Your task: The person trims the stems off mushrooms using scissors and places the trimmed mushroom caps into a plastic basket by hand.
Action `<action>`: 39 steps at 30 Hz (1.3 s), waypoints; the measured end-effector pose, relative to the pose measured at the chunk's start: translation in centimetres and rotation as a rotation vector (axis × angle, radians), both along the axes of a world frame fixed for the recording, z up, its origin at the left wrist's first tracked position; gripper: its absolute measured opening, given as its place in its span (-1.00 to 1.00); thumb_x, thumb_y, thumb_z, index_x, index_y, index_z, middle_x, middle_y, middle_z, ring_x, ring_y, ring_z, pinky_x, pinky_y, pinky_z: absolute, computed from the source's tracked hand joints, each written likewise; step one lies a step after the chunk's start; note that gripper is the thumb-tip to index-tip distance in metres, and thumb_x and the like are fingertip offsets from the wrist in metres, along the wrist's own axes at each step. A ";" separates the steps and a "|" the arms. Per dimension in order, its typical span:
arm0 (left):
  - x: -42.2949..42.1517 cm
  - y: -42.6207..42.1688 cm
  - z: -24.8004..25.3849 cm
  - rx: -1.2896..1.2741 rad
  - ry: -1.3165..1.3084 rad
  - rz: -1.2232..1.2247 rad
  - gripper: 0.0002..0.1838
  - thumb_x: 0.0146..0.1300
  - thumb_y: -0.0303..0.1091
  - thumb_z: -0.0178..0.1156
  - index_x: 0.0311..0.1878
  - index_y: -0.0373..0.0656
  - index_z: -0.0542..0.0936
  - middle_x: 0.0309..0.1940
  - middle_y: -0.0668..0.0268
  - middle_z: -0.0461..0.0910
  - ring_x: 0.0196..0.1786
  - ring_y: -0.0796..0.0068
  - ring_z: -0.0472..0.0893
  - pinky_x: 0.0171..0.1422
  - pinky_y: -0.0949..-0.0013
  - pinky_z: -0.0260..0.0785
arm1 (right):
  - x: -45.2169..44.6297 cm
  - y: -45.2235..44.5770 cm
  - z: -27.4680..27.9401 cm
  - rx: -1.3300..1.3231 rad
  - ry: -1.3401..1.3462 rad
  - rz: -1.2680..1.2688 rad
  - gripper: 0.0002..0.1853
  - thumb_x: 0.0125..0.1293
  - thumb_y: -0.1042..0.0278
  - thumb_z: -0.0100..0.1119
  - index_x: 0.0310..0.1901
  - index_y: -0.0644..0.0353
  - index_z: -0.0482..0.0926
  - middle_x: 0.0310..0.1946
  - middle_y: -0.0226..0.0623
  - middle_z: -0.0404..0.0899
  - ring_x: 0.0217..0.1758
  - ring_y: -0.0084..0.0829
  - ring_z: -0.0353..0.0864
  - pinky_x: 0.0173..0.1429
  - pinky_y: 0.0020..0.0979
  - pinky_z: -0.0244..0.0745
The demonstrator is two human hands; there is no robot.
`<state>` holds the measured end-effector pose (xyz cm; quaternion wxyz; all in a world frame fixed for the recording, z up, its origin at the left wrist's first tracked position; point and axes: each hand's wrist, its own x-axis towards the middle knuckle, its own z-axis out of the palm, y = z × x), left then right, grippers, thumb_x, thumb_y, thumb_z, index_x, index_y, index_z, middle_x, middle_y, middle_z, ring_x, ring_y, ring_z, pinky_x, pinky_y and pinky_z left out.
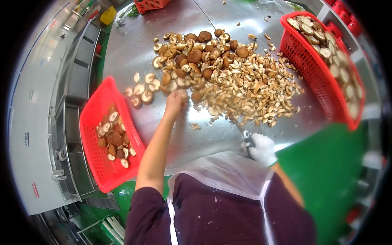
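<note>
Left hand (176,101) at mushroom pile (228,73)

Dark maroon short-sleeved top, translucent apron, one white glove (262,149).

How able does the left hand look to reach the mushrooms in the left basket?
Probably yes: the basket stands open-topped beside the left forearm, and nothing tall seems to separate the left hand from the mushrooms inside.

Yellow basket (108,15), green floor (322,167).
</note>
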<state>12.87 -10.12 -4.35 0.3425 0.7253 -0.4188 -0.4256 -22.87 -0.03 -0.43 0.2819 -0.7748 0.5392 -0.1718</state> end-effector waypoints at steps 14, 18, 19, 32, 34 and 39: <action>-8.6 8.4 4.7 -0.174 0.891 0.087 -0.61 0.53 -0.36 -0.16 0.32 -0.33 0.31 0.12 0.07 0.55 0.12 0.30 0.62 0.14 0.34 0.57 | 3.5 -1.8 3.0 -0.004 0.225 0.088 -0.71 0.13 0.05 0.26 -0.39 0.13 0.60 -0.46 -0.13 0.62 -0.36 -0.05 0.64 -0.24 -0.09 0.55; -10.4 8.7 4.3 -0.149 0.901 0.129 -0.66 0.49 -0.45 -0.13 0.28 -0.24 0.32 0.12 0.11 0.55 0.10 0.35 0.62 0.10 0.34 0.59 | 3.1 -1.5 2.6 0.006 0.255 0.059 -0.71 0.12 0.05 0.27 -0.40 0.13 0.59 -0.47 -0.14 0.62 -0.38 -0.05 0.64 -0.25 -0.09 0.55; -10.6 8.8 4.4 -0.105 0.876 0.115 -0.66 0.48 -0.46 -0.13 0.27 -0.23 0.32 0.11 0.12 0.55 0.10 0.35 0.62 0.09 0.34 0.59 | 3.0 -1.5 2.5 0.014 0.267 0.053 -0.71 0.11 0.05 0.28 -0.40 0.13 0.59 -0.47 -0.14 0.62 -0.38 -0.05 0.63 -0.25 -0.10 0.55; -12.5 9.5 5.1 0.049 0.744 -0.090 -0.63 0.46 -0.48 -0.08 0.30 -0.21 0.33 0.18 0.18 0.53 0.16 0.39 0.58 0.15 0.39 0.53 | 2.4 -2.2 4.3 0.049 0.345 0.121 -0.68 0.19 0.05 0.18 -0.31 0.19 0.62 -0.34 -0.07 0.65 -0.26 -0.07 0.66 -0.15 -0.13 0.56; -12.9 9.4 5.5 0.048 0.748 -0.088 -0.63 0.46 -0.48 -0.09 0.30 -0.21 0.33 0.20 0.15 0.52 0.16 0.36 0.58 0.16 0.38 0.53 | 2.4 -2.1 3.8 0.015 0.346 0.115 -0.68 0.19 0.06 0.17 -0.33 0.19 0.61 -0.37 -0.07 0.65 -0.29 -0.08 0.67 -0.18 -0.13 0.56; -13.0 9.4 5.9 0.041 0.884 -0.028 -0.65 0.46 -0.48 -0.12 0.27 -0.25 0.34 0.20 0.07 0.52 0.14 0.25 0.61 0.16 0.32 0.54 | 2.2 -1.7 3.1 -0.013 0.365 0.124 -0.70 0.20 0.06 0.16 -0.37 0.17 0.61 -0.44 -0.08 0.64 -0.38 -0.07 0.66 -0.26 -0.11 0.56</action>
